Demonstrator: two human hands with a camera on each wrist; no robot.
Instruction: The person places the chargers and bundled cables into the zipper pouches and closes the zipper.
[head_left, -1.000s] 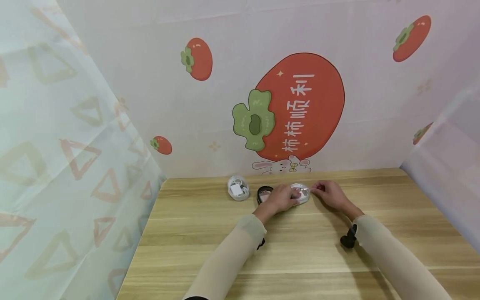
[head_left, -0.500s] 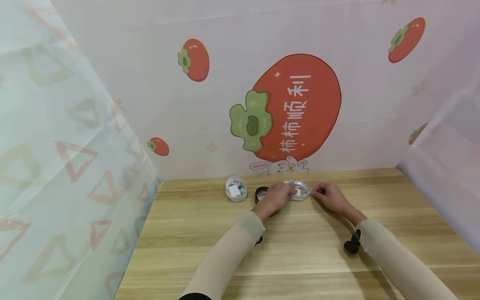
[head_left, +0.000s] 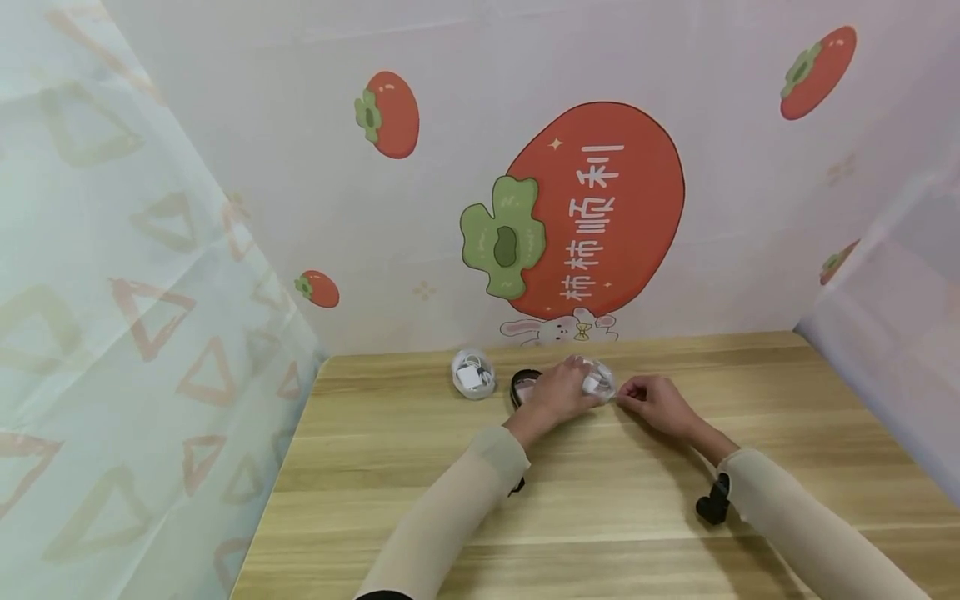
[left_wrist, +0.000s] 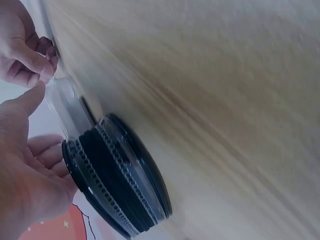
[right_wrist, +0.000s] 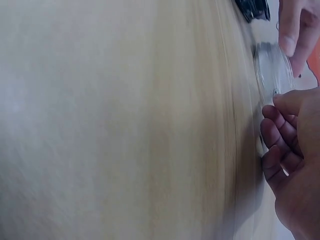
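Both forearms reach forward over the wooden surface (head_left: 600,500). The left hand (head_left: 558,396) curls its fingers round a clear round plastic case (head_left: 592,379); the right hand (head_left: 656,402) pinches its edge. A black ribbed-rim round case (left_wrist: 117,182) lies just beside.

A light wooden table (head_left: 600,500) carries three small things near its far edge: a clear round case (head_left: 473,374) with white contents at the left, a black round case (head_left: 522,386) beside it, and another clear case (head_left: 596,379) just right.
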